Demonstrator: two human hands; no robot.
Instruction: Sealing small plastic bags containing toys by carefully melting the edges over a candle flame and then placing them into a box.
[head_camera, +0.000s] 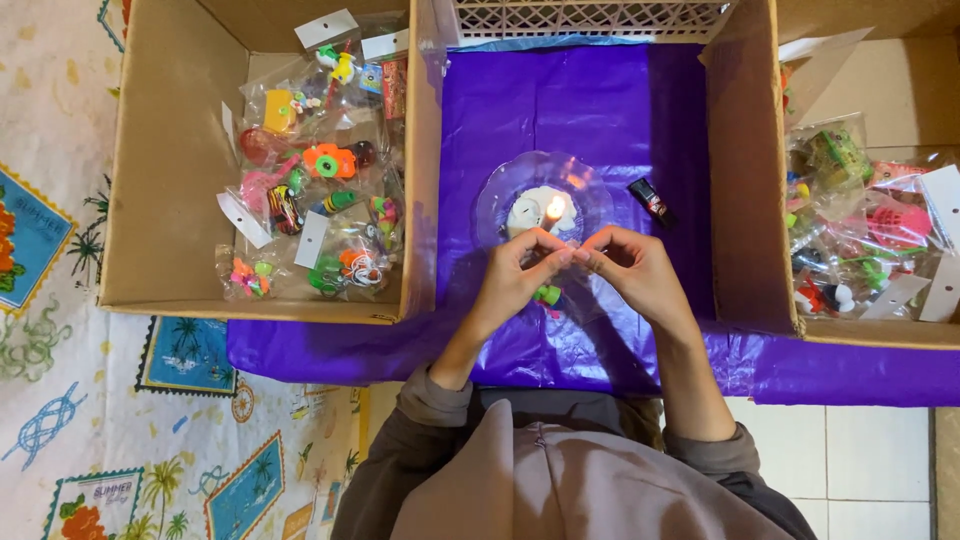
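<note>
A purple sheet (560, 110) covers the middle of the frame from the top down to the person's sleeves. At upper left stands an open cardboard box (165, 170) filled with clear bags of small coloured toys (315, 190); a second box (750, 180) at upper right holds more such bags (860, 220). A patterned mat (60, 400) with palm and stamp prints fills the lower left, and pale floor tiles (860, 460) show at lower right. A white lattice basket (590, 18) sits at the top edge.

On the sheet, centre frame, lies a clear glass plate (500, 195) with a lit candle (553, 210) on a lump of white wax. A small dark tube (652, 201) lies just right of the plate.

The left hand (515, 280) and right hand (635, 270) meet just below the flame, fingertips pressed together, pinching the top of a clear bag (560, 300) between them. The bag hangs under the fingers, near the plate, with a small green toy (547, 295) inside.
</note>
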